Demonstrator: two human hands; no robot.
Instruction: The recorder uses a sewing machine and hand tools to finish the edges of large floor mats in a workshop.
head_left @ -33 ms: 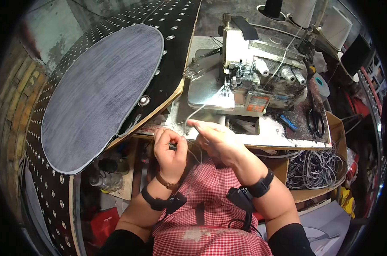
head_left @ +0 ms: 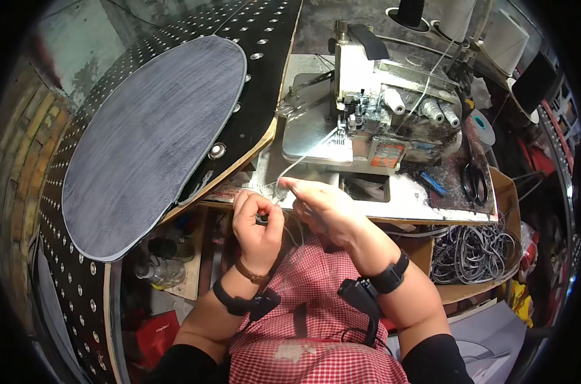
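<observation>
A thin light-grey cord [head_left: 301,160] runs from beneath the presser foot of an overlock sewing machine [head_left: 357,70] toward me. My left hand [head_left: 258,221] is closed, thumb and forefinger pinching the cord just in front of the table's edge. Right beside it, my right hand [head_left: 329,205] is closed too, its fingertips at the cord where it bends down. Thin loose strands hang below both hands. Between the right fingers a small dark edge shows, too little to name.
On the left, a large grey oval panel [head_left: 153,147] lies on a black studded board [head_left: 265,83]. Black scissors [head_left: 475,184] and a blue-handled tool [head_left: 434,184] rest right of the machine. A cardboard box [head_left: 508,205] below holds tangled grey strips. Thread cones [head_left: 505,41] stand at the back right.
My left hand has shifted very slightly to the right, and the loose strands below have swung a little. The machine and panel are unchanged.
</observation>
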